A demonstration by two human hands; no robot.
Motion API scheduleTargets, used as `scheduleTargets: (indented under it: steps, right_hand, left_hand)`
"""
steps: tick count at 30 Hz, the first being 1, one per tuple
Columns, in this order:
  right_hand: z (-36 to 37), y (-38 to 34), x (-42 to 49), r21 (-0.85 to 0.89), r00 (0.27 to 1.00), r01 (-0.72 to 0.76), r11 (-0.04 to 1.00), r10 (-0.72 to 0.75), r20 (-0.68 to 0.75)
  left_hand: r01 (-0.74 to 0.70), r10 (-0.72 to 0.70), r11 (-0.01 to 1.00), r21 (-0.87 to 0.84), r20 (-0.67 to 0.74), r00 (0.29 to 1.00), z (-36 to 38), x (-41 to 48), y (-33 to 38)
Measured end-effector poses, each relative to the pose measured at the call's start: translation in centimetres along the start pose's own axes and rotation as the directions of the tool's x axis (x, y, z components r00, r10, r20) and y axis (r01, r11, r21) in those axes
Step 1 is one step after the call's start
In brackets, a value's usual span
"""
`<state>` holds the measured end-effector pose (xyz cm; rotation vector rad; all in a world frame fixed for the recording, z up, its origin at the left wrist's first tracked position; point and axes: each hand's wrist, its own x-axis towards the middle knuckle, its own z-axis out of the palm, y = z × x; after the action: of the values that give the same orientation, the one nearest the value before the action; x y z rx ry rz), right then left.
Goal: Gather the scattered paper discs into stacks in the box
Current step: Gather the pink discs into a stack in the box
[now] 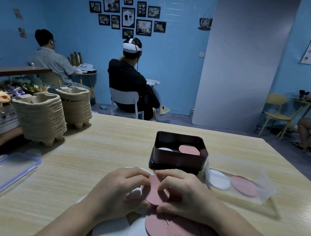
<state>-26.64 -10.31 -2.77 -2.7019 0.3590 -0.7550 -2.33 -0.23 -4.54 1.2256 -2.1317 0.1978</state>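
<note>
Working low over the table [96,160], close to the near edge. Pinching one pink disc [153,191] with both hands at once: left hand [119,189] curled onto its left edge, right hand [185,194] curled onto its right edge, thumb below and fingertips above. Holding that disc tilted, raised off the loose pile, just in front of the dark box [179,160] and not in it yet. Glancing into the box: a pink stack [189,149] at the right, high, near rim level; a white stack [165,149] at the left, lower down. Cannot tell the count in either. Down under the wrists, plenty left to gather: scattered pink discs [181,233] overlapping at the near edge, scattered white discs [110,230] to their left, partly hidden by the left forearm. Just right of the box, a clear tub [262,177], close against its corner, with a white disc [219,179] and a second pink disc [244,186] side by side inside. Far left, a clear lid [9,172] with a blue rim, flat on the table; behind it, two tall stacks of pulp cup trays [42,116], side by side. Beyond the table, a seated person in a white headset [128,77] and another seated person in a grey shirt [52,63], backs turned, facing a blue wall of framed pictures [128,17]
</note>
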Motion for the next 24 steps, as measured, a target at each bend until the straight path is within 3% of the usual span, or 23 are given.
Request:
scheduleTargets:
  steps: [6,16,24]
  right_hand:
    - [-0.4,-0.2,0.1,-0.016,0.999,-0.018,1.0,0.018,0.027]
    - [-3.6,1.5,-1.2,-0.015,0.986,-0.161,0.987,0.162,0.035]
    - [-4.0,1.6,-1.8,-0.045,0.977,-0.188,0.981,0.192,0.092]
  left_hand:
    - [-0.015,0.014,1.0,0.019,0.037,0.999,-0.1,0.4,-0.1]
    - [0.082,-0.097,0.99,0.118,0.127,0.987,-0.6,3.0,-0.7]
    - [0.105,-0.101,0.995,-0.002,0.233,0.967,1.6,4.7,-0.6]
